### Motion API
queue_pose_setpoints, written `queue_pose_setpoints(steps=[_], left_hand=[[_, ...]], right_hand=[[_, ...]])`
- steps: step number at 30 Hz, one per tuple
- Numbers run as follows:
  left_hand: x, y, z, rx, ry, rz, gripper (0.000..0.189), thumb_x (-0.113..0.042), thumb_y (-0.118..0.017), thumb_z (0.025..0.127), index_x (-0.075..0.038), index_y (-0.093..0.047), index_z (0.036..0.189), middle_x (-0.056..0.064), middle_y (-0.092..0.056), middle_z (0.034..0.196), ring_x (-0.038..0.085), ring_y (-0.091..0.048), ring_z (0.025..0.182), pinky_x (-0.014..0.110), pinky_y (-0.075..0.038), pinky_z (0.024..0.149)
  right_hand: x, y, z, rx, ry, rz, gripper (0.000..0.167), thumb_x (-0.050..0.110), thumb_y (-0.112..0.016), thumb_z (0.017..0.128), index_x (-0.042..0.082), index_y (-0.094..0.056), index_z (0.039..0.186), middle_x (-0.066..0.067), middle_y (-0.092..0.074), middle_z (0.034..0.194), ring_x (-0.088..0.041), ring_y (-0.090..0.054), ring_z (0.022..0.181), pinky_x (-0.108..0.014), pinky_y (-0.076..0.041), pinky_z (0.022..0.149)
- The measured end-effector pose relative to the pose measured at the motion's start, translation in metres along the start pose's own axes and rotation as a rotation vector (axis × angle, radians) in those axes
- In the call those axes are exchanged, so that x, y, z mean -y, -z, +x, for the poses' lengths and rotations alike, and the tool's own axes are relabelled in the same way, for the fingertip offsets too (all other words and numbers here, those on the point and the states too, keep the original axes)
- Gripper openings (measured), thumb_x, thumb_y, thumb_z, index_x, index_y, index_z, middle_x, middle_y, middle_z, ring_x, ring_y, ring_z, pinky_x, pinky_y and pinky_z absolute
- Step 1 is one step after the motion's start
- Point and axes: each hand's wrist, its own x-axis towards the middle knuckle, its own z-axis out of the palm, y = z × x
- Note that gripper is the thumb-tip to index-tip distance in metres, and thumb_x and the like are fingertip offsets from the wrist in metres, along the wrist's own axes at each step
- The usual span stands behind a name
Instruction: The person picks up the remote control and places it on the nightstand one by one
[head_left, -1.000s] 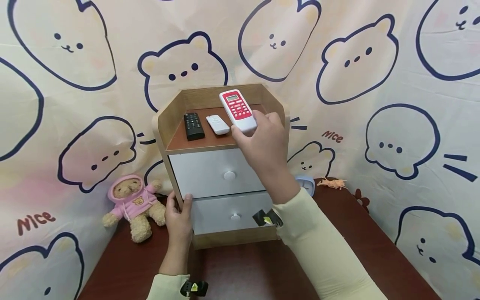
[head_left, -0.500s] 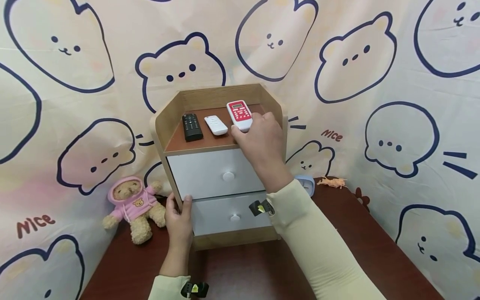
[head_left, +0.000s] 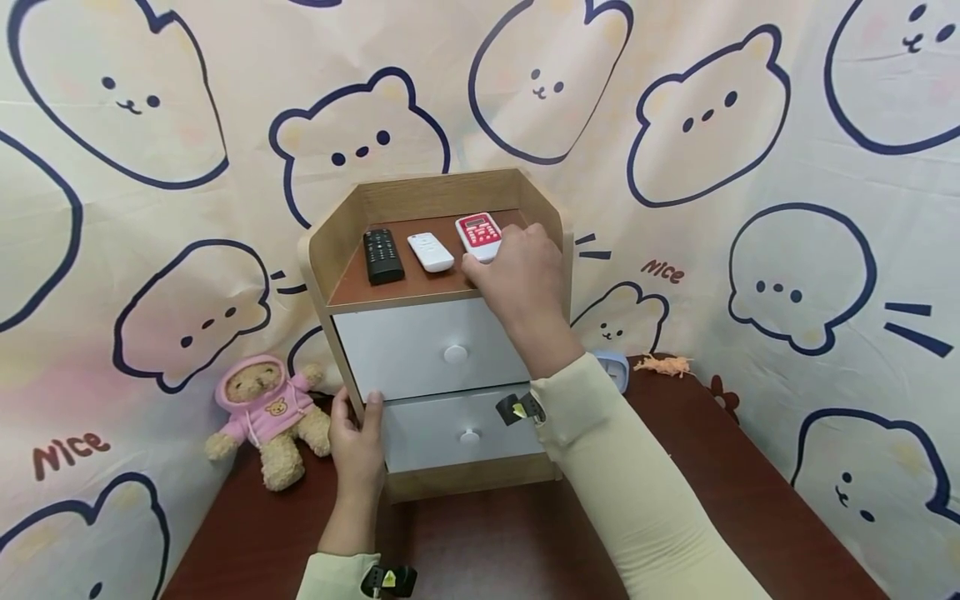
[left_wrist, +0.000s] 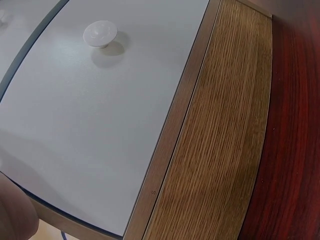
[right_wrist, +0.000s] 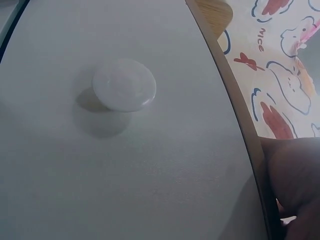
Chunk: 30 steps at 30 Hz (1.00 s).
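Note:
A white remote control with a red keypad face (head_left: 478,237) lies low over the right part of the brown top shelf of a small wooden cabinet (head_left: 480,481). My right hand (head_left: 525,279) pinches its near end between thumb and fingers, covering that end. To its left lie a small white remote (head_left: 431,252) and a black remote (head_left: 383,256). My left hand (head_left: 358,446) grips the cabinet's left side edge, thumb on the front. The left wrist view shows a white drawer knob (left_wrist: 100,34); another knob (right_wrist: 125,85) fills the right wrist view's middle.
Two pale drawers, an upper one (head_left: 397,354) and a lower one (head_left: 420,433), are closed. A teddy bear in a pink hoodie (head_left: 268,417) sits left of the cabinet on the dark red table (head_left: 495,542). A light blue object (head_left: 613,369) and orange strands (head_left: 663,365) lie to the right.
My right hand has lowered the red and white remote from above the shelf down to the shelf top, beside the small white remote. The left hand has stayed on the cabinet's side.

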Motion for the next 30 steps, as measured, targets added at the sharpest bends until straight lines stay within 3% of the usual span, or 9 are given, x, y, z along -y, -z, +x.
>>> queue_pose_setpoints(steps=[16, 30], left_hand=[[0.0011, 0.0034, 0.0009, -0.004, -0.016, 0.006, 0.037, -0.012, -0.067, 0.108, -0.007, -0.059, 0.144, -0.008, -0.065, 0.116, 0.008, -0.060, 0.106, 0.018, -0.049, 0.089], [0.0004, 0.0028, 0.0005, 0.017, 0.010, 0.031, 0.040, -0.015, -0.066, 0.110, -0.007, -0.057, 0.147, -0.009, -0.065, 0.119, 0.008, -0.059, 0.110, 0.017, -0.049, 0.092]], right_hand=[[0.0057, 0.0011, 0.0033, 0.072, -0.015, -0.089, 0.057, 0.050, -0.075, 0.093, 0.000, -0.074, 0.120, -0.013, -0.066, 0.112, -0.025, -0.063, 0.095, -0.038, -0.058, 0.083], [0.0048, 0.0045, 0.0054, 0.143, -0.036, -0.145, 0.067, 0.059, -0.074, 0.093, -0.001, -0.073, 0.124, -0.014, -0.063, 0.118, -0.026, -0.062, 0.099, -0.040, -0.058, 0.087]])
